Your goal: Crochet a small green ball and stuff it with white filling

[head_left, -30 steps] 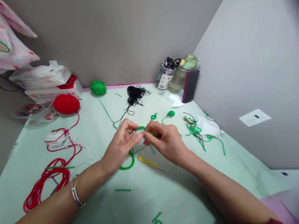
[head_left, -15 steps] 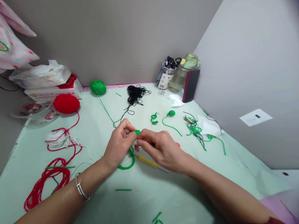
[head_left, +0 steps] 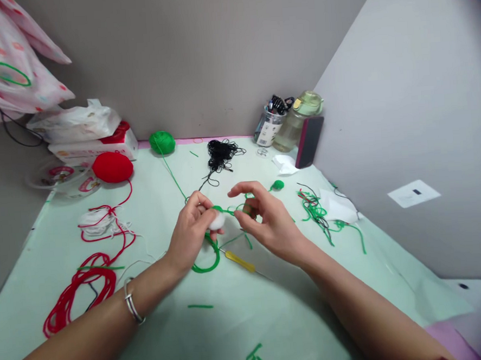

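Observation:
Near the middle of the table, my left hand point(head_left: 192, 226) pinches a small green crochet piece point(head_left: 216, 208) with a white wad of stuffing point(head_left: 217, 221) bulging below it. A green yarn end point(head_left: 227, 211) runs from the piece toward my right hand point(head_left: 269, 219). That hand hovers just to the right, thumb and forefinger spread apart, the other fingers loosely curled. Whether the yarn touches its thumb is unclear. Beneath the hands lie a loop of green yarn point(head_left: 207, 270) and a yellow-handled crochet hook point(head_left: 239, 261).
At left are a red yarn ball point(head_left: 113, 167), red yarn coils point(head_left: 60, 302) and white yarn point(head_left: 94, 221). A green ball point(head_left: 162, 143) and black yarn point(head_left: 221, 154) lie behind. A phone point(head_left: 310, 142), bottle point(head_left: 292, 128) and pen cup point(head_left: 269, 126) stand back right; yarn scraps point(head_left: 313, 208) lie right.
My right hand has let go of the piece, drawn slightly right and spread its fingers. The white stuffing and a green yarn end now show. My left hand keeps its hold.

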